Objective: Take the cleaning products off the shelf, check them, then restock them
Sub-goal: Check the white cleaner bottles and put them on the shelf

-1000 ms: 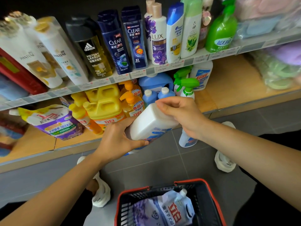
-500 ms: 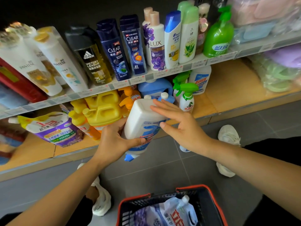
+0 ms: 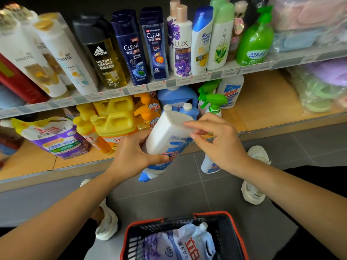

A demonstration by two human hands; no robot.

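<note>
Bottle [image 3: 169,132] upended; left hand [image 3: 131,158] grips, right hand [image 3: 223,147] pinches.

The basket [image 3: 232,220] and the pouch [image 3: 187,244] in it are cut off by the bottom edge. The bottle [image 3: 169,132] is partly covered by the left hand [image 3: 129,158]. The price tags [image 3: 185,79] are blurred and cannot be read.
</note>
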